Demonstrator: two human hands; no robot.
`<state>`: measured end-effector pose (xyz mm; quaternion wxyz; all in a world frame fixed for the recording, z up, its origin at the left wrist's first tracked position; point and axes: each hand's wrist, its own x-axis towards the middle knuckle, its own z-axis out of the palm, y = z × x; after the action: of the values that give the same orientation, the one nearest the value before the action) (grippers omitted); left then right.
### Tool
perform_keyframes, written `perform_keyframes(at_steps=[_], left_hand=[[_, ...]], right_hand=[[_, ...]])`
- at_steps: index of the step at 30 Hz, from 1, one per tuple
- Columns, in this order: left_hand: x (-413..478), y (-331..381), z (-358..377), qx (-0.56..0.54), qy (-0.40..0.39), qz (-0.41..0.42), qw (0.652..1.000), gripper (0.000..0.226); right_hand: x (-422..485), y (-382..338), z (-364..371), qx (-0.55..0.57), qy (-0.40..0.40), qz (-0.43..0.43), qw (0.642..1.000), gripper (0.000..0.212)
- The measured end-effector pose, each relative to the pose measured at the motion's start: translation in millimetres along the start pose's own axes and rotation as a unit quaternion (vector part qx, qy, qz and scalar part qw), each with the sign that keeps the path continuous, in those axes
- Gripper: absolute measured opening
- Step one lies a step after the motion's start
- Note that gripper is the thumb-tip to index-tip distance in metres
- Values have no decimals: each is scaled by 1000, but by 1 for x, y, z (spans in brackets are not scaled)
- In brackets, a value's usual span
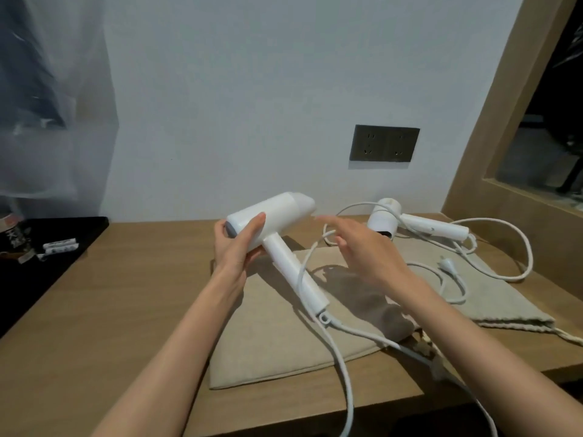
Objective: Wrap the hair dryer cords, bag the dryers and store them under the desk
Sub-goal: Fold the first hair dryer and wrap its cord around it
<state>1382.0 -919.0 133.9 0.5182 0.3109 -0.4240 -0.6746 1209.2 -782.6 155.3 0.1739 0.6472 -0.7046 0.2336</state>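
Note:
My left hand point(235, 247) grips the barrel of a white hair dryer point(277, 211) and holds it above the desk, its handle slanting down to the right. The dryer's white cord point(344, 373) leaves the handle's end, drops past the desk's front edge and comes back up along the handle to my right hand point(366, 250). That hand's fingers are stretched out, with a bend of cord caught between them. A second white dryer point(386, 219) lies at the back right, its cord point(530, 257) and plug point(448, 267) loose. Two beige cloth bags point(268, 345) point(508, 305) lie flat under everything.
The wooden desk point(126, 310) stands against a white wall with a dark socket plate point(384, 143). A black tray point(67, 230) holding small white tubes point(60, 247) sits at the left. Clear plastic point(47, 105) hangs at the upper left. A wooden frame point(492, 121) rises on the right.

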Motion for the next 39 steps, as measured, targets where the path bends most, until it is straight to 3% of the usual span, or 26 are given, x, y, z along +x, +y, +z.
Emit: perform_keyframes(at_steps=[2,4,7,9,11,14,17,20,23,26,28,32,36,39], left_hand=[[0,7,-3,-12,8,22,1000,59],[2,14,-8,-18,31,45,998,56],[8,24,-19,-21,79,80,993,56],[11,31,-25,-38,94,89,991,58],[13,34,-28,-55,92,92,990,60],[12,34,-26,-65,80,90,991,61],[8,31,-20,-63,63,93,992,53],[5,29,-15,-42,44,97,993,55],[7,29,-13,2,16,112,994,64],[4,32,-13,121,-11,213,969,72],[2,34,-10,147,-46,260,953,76],[2,31,-11,142,-95,271,947,82],[-3,33,-16,205,-88,311,924,71],[-7,34,-17,255,-78,303,915,55]], right_hand=[[9,5,3,28,-19,109,993,42],[16,11,7,9,-96,186,978,27],[22,8,15,-23,-153,232,961,33],[25,-6,15,-25,-85,204,975,35],[29,-28,10,48,-26,151,987,32],[31,-66,5,217,-113,101,964,35],[27,-85,23,164,-173,85,967,48],[22,-93,39,126,-126,88,980,33],[21,-92,43,83,-54,54,994,37],[29,-80,27,106,-27,44,993,41],[34,-73,11,213,-69,62,973,38],[37,-61,-16,458,-183,119,862,21],[36,-45,-32,530,-343,126,765,49],[33,-38,-35,527,-383,122,749,52]])
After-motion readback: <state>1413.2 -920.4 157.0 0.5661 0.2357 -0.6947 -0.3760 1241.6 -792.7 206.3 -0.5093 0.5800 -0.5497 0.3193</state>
